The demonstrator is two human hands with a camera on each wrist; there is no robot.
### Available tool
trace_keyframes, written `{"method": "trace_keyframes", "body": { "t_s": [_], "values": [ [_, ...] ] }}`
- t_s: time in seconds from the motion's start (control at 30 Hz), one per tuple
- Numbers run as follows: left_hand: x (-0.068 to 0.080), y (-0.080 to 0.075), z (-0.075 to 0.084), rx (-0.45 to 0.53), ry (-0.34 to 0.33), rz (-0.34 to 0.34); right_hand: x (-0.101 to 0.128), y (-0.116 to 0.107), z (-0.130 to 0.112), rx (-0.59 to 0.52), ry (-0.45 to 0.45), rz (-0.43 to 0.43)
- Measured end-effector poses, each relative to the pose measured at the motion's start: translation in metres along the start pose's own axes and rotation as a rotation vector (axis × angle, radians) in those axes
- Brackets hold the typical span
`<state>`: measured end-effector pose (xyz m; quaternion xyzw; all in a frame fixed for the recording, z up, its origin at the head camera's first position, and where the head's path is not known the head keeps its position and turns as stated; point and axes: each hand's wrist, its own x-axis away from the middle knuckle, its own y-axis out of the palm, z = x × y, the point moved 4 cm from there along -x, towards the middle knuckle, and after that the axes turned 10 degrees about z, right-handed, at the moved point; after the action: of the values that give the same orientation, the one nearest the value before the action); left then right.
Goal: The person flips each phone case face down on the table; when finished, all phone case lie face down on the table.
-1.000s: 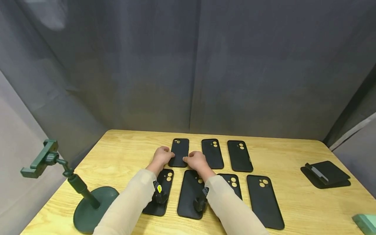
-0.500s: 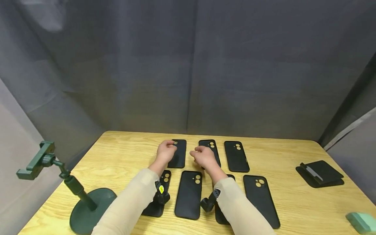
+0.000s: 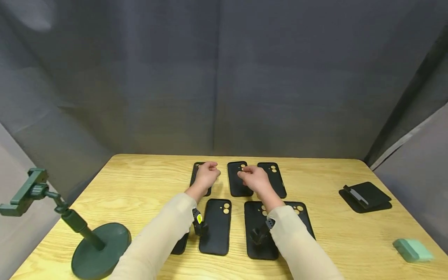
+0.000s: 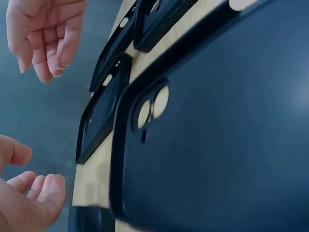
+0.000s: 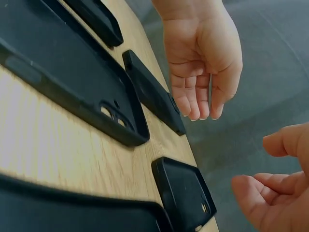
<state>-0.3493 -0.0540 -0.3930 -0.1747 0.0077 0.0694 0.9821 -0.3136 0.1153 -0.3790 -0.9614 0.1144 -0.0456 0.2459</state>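
Several black phone cases lie back-up in two rows on the wooden table (image 3: pixel 140 182). My left hand (image 3: pixel 207 174) hovers over the back-left case (image 3: pixel 195 175), fingers loosely curled and holding nothing. Over the gap between the back-middle case (image 3: pixel 237 186) and the back-right case (image 3: pixel 277 186) hovers my right hand (image 3: pixel 253 177), also loosely curled and empty. In the left wrist view the left hand (image 4: pixel 29 198) sits low, with the right hand (image 4: pixel 43 34) above it and a front-row case (image 4: pixel 217 145) close by. The right wrist view shows the right hand (image 5: pixel 275 193) facing the left hand (image 5: pixel 203 63).
A dark green phone stand (image 3: pixel 98 249) with a clamp (image 3: pixel 21 194) stands at the front left. A black folded stand (image 3: pixel 365 196) lies at the right, with a mint-green block (image 3: pixel 413 250) nearer the front right corner. Grey curtains close off the back and sides.
Both hands gripped the back-left case a second ago. They have let it go, risen and drawn apart, the right hand shifting over to the middle case. The head view has panned right.
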Motion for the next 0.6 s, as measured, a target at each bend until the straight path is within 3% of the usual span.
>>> {"method": "trace_keyframes", "body": {
  "t_s": [0.43,0.6],
  "values": [
    [-0.005,0.025,-0.011,-0.079,0.032,-0.042,-0.003,-0.009,0.019,0.088,0.016,-0.017],
    [-0.004,0.033,-0.015,-0.052,-0.003,-0.070,-0.005,-0.007,0.031,0.134,0.026,-0.013]
  ]
}}
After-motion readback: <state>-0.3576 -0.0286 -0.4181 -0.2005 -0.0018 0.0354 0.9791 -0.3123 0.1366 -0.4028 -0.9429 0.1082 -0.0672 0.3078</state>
